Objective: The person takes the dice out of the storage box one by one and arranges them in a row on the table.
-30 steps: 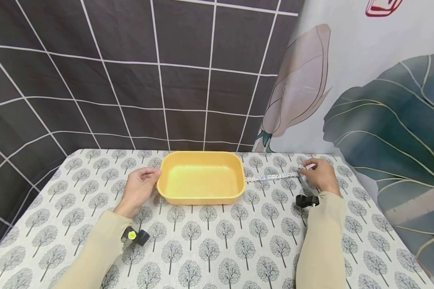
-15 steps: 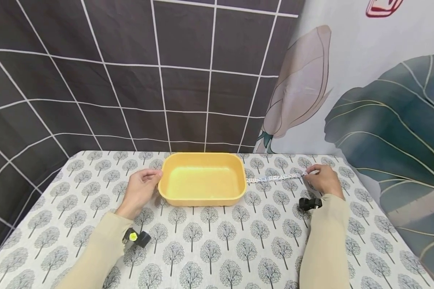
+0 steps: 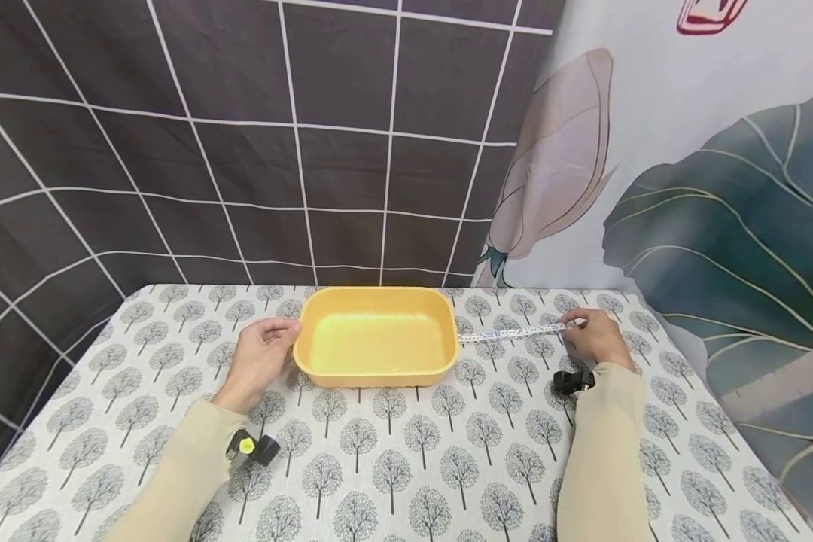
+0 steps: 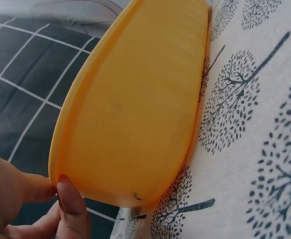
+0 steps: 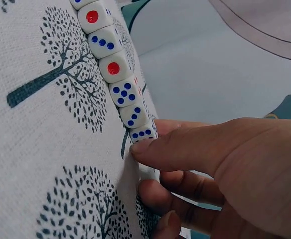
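Note:
A yellow plastic tub (image 3: 377,379) sits on the tree-patterned cloth. My left hand (image 3: 260,360) is at its left end; in the left wrist view the thumb and a finger (image 4: 71,205) pinch the rim. From the tub's right side, a straight row of white dice (image 3: 511,333) with red and blue pips runs to my right hand (image 3: 595,336). Up close in the right wrist view, the dice stand face to face, and the thumb and forefinger pinch the end die (image 5: 143,133). The other fingers curl below it, over the cloth.
The patterned tablecloth (image 3: 393,482) covers the table. Behind its back edge hangs a dark cloth with a white grid (image 3: 339,173). A curtain with flower and leaf prints (image 3: 650,128) hangs at the right. Both wrists wear small black cameras (image 3: 573,382).
The row's right end, which bent away toward the back near my right fingers, now lies in line with the rest. My left hand and the tub keep their places.

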### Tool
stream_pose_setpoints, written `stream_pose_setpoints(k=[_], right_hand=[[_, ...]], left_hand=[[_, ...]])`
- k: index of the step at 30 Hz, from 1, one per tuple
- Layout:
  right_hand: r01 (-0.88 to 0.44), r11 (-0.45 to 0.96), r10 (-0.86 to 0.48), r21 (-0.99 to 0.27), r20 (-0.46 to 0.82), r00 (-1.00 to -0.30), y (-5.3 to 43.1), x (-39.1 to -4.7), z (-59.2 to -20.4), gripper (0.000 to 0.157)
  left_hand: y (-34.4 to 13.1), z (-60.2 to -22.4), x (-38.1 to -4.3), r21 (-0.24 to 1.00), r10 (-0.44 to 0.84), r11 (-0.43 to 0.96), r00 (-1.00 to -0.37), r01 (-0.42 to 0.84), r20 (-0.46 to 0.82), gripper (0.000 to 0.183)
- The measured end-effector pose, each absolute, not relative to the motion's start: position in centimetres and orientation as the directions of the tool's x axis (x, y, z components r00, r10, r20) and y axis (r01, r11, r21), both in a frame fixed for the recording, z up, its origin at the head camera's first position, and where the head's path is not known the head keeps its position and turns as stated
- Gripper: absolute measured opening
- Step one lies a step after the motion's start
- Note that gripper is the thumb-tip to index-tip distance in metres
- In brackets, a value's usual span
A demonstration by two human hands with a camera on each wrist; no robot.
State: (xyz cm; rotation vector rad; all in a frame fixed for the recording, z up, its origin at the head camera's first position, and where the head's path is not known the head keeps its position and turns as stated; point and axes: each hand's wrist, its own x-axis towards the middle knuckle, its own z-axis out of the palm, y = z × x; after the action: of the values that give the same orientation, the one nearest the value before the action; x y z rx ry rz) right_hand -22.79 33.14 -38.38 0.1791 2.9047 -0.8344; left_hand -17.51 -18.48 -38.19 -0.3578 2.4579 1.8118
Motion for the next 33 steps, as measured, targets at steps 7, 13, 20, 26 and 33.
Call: stream_pose_setpoints(k=[7,13,20,26,33], right_hand=[[0.167,0.814,0.087,-0.556,-0.166,-0.982,33.2,-22.6,-38.6,0.037],[0.226,0.751,0.106,-0.620,-0.224,-0.969,33.3,-22.5,-38.8,0.040],[0.232,0.776,0.122,-0.586,-0.222,-0.967,33.4,-22.3,-37.9,0.044],[0.205,0.834,0.134,-0.512,-0.172,-0.976,33.4,-22.0,-36.9,0.043],[0.188,0.838,0.146,-0.513,-0.122,-0.982,32.6,-22.0,-36.3,0.041]], left_hand=[[-18.5,-38.3,-17.4,0.935,-0.138,0.280,-0.973,-0.218,-0.186,0.042],[-18.5,-38.4,-17.3,0.933,-0.140,0.276,-0.970,-0.231,-0.199,0.042],[-18.3,-38.3,-17.3,0.935,-0.149,0.267,-0.969,-0.232,-0.198,0.041],[-18.2,-38.3,-17.5,0.938,-0.138,0.262,-0.971,-0.227,-0.197,0.040],[-18.5,-38.1,-17.5,0.937,-0.133,0.271,-0.972,-0.222,-0.193,0.040]])
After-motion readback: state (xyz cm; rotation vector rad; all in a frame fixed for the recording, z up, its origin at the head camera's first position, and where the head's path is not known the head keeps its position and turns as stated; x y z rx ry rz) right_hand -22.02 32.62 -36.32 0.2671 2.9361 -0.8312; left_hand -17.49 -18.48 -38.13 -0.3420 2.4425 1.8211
